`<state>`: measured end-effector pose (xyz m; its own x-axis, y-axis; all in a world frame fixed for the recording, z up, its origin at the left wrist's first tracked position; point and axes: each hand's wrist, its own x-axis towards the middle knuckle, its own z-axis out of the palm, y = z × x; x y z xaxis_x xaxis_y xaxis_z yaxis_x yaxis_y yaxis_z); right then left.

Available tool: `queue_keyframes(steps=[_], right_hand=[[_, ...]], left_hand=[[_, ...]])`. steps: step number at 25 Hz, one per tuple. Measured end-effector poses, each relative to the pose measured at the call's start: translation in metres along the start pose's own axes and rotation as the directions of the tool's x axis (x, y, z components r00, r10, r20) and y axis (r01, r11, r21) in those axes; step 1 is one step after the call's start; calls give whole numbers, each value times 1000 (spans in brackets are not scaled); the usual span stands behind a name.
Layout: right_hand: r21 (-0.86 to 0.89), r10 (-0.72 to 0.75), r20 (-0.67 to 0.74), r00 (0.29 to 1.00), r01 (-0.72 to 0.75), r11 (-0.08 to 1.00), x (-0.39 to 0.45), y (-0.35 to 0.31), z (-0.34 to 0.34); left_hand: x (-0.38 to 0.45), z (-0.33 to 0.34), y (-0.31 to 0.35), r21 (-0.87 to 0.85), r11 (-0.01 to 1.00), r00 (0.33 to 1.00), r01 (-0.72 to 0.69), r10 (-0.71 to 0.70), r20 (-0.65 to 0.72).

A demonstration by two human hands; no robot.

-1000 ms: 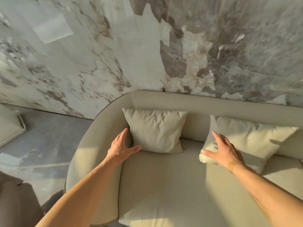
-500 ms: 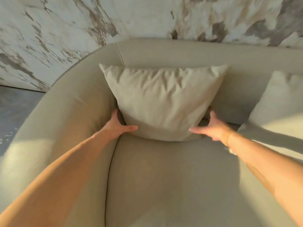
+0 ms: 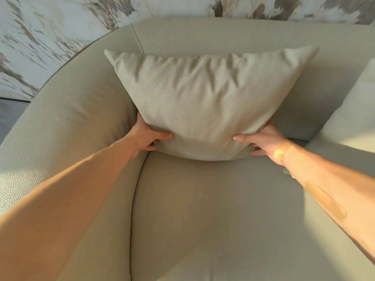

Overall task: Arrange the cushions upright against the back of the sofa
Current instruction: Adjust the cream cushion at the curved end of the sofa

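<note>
Both hands had closed in since half a second before: the left hand and right hand now gripped the cushion's lower corners. It stood upright against the sofa back; next, likely releasing it and tending the second cushion.

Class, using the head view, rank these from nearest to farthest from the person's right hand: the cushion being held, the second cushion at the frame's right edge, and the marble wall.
1. The held cushion: the right hand has its lower right corner in its grip.
2. The second cushion: further right on the sofa, apart from the hand.
3. The marble wall: behind the sofa back.
</note>
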<state>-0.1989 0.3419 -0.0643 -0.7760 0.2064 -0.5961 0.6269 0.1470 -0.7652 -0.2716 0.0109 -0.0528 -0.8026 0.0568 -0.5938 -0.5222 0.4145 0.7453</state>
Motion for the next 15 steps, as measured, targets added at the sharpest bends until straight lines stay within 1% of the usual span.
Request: queue_keyframes(steps=[4, 6, 9, 15], right_hand=[[-75, -52, -108, 993, 44, 996, 2, 7, 1], [-133, -56, -146, 988, 37, 990, 5, 13, 5], [-172, -58, -168, 984, 28, 985, 7, 12, 5], [-161, -90, -200, 976, 58, 985, -11, 2, -4]], left_hand=[[0, 7, -2, 6, 1000, 1000, 12, -12, 7], [2, 11, -3, -5, 1000, 1000, 29, -29, 5], [3, 10, -1, -39, 999, 999, 35, -35, -5], [-13, 0, 2, -112, 994, 998, 17, -23, -57]])
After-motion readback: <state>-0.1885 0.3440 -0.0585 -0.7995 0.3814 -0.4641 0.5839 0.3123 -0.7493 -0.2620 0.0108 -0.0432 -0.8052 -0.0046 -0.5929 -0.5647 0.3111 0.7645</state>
